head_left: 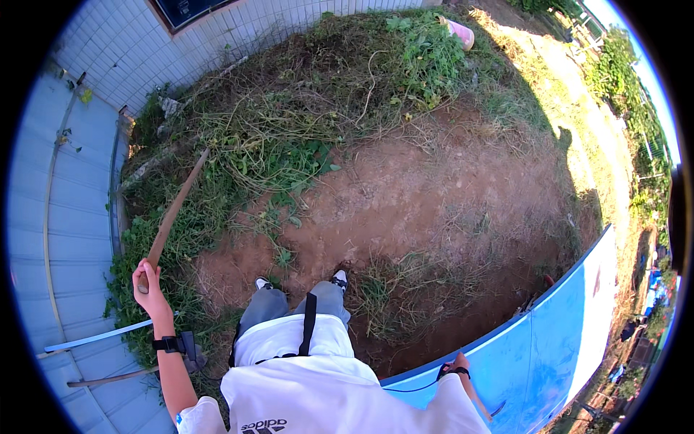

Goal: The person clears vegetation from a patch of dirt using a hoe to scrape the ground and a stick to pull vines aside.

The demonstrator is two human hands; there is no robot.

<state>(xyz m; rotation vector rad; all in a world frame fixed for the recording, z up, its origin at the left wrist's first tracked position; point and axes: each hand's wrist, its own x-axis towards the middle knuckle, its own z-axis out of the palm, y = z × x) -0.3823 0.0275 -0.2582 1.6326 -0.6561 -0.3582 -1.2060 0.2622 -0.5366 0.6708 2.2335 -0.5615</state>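
Gripping the stick (pixel 172 215) near its lower end, my left hand (pixel 147 279) is closed, fingers wrapped round it and a short butt showing below the fist. From my remote seat I see the stick slant up and to the right, its tip in front of the weeds (pixel 282 170) — whether it touches them or hangs above, I cannot tell. A hold so close to the butt gives reach, in my judgement, but likely makes the far end feel heavy, so I would want the fingers snug, the wrist straight and the swing steered from the arm. The fence (pixel 79 246) stands on that side, and a pale strip (pixel 108 338) and a thin rod (pixel 112 378) show beside the forearm (pixel 176 380); I would keep the stick to the right of them, where it is less likely to snag. My right hand (pixel 457 363) is at the edge of the blue panel (pixel 506 354), well apart from the stick; its fingers are too small to read, so I cannot tell whether they grip or only rest there. I would put little weight on it, since the panel may give. Both shoes (pixel 339 278) are on the soil (pixel 405 188), slightly apart — a decent base, I think, if loose stems stay clear of them.
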